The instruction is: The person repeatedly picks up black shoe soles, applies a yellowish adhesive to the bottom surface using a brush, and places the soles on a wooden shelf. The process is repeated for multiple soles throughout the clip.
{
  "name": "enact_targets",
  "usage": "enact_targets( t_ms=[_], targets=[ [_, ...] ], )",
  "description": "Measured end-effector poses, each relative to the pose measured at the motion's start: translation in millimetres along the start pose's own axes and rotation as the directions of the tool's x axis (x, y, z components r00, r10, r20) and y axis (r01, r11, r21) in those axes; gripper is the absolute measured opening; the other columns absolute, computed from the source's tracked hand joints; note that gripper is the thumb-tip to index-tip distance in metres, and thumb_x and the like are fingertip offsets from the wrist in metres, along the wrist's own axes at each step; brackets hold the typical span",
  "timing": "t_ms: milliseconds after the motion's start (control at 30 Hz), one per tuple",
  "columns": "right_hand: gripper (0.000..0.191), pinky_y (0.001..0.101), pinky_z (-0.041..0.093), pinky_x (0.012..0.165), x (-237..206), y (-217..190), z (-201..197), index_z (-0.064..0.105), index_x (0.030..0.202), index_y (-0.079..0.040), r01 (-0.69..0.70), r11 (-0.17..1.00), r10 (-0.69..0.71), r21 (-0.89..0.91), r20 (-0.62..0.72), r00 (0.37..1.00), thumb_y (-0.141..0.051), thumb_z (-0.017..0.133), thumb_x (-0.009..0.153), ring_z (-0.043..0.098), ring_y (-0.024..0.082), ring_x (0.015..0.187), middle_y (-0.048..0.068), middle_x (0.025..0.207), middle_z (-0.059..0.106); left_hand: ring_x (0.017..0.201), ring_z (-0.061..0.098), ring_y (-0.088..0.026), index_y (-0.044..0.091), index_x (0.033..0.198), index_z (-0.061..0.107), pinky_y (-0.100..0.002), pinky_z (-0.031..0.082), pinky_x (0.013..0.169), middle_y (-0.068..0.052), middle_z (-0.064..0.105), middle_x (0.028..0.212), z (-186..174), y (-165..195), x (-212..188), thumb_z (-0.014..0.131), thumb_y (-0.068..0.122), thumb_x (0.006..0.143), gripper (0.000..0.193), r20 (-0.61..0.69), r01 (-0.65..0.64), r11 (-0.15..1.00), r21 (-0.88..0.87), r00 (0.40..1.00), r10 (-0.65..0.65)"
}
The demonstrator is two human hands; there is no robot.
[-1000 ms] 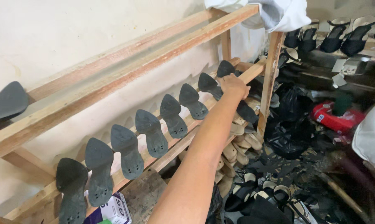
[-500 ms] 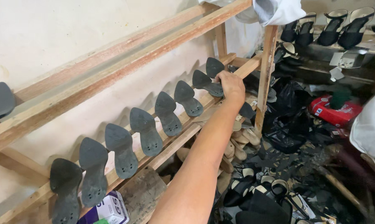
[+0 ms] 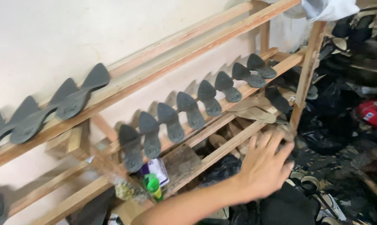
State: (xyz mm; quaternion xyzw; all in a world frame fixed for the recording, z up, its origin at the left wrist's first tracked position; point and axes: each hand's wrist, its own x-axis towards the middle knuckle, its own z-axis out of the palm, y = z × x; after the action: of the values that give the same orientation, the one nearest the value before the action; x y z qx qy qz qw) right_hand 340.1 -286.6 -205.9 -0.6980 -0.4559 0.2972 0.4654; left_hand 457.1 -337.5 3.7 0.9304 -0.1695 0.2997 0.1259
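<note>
I see my left hand [image 3: 265,168] spread and unclenched, grasping nothing, low right of centre beside the wooden rack [image 3: 222,152], where 8 dark shoe soles [image 3: 188,109] lean tilted against the rails.

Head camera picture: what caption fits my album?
A hand reaches below dark shoe soles lined up on a wooden rack.

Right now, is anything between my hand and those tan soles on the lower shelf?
Only the shelf's front wooden rail, which crosses just above the open hand; the tan soles lie behind it. Nothing else visible stands between them, though the hand is blurred.
</note>
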Motion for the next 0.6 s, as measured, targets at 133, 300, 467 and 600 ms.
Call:
enact_targets(
  t_ms=[133, 300, 467, 600],
  targets=[
    [0.018, 0.0305, 0.056, 0.064, -29, -17, 21, 0.073, 0.100, 0.001, -0.009, 1.000, 0.009, 0.023, 0.002, 1.000, -0.010, 0.077, 0.086, 0.067, 0.014, 0.068, 0.006, 0.080, 0.074, 0.135, 0.050, -0.038, 0.005, 0.127, 0.071, -0.053, 0.036, 0.114, -0.017, 0.059, 0.141, -82, 39, -163, 0.073, 0.016, 0.094, 0.034, 0.095, 0.322, 0.907, -0.271, 0.947, -0.308],
    [0.019, 0.0305, 0.056, 0.065, -47, -21, 31, 0.073, 0.100, 0.001, -0.061, 0.995, 0.063, 0.084, -0.019, 0.998, -0.011, 0.077, 0.086, 0.067, 0.014, 0.068, 0.006, 0.080, 0.075, 0.115, 0.066, -0.037, 0.006, 0.117, 0.073, -0.043, 0.051, 0.099, -0.017, 0.070, 0.122, -197, 23, -321, 0.073, 0.012, 0.084, 0.034, 0.066, 0.754, 0.650, -0.094, 0.656, -0.752],
    [0.018, 0.0317, 0.056, 0.062, -47, -20, 33, 0.069, 0.107, 0.002, -0.068, 0.850, 0.111, 0.522, -0.051, 0.993, -0.008, 0.071, 0.092, 0.066, 0.015, 0.068, 0.010, 0.081, 0.070, 0.116, 0.062, -0.043, 0.002, 0.119, 0.070, -0.046, 0.048, 0.097, -0.022, 0.064, 0.125, -325, 2, -421, 0.071, 0.013, 0.084, 0.036, -0.299, 0.838, 0.518, 0.171, 0.545, -0.783],
    [0.019, 0.0338, 0.060, 0.069, -38, -38, 46, 0.066, 0.111, 0.003, 0.005, 0.824, 0.129, 0.566, -0.196, 0.972, -0.006, 0.066, 0.094, 0.070, 0.018, 0.074, 0.009, 0.089, 0.071, 0.105, 0.065, -0.036, 0.004, 0.124, 0.068, -0.043, 0.052, 0.093, -0.020, 0.062, 0.125, -396, -24, -450, 0.068, 0.011, 0.085, 0.039, -0.545, 0.915, 0.392, 0.097, 0.378, -0.748]
  ],
)
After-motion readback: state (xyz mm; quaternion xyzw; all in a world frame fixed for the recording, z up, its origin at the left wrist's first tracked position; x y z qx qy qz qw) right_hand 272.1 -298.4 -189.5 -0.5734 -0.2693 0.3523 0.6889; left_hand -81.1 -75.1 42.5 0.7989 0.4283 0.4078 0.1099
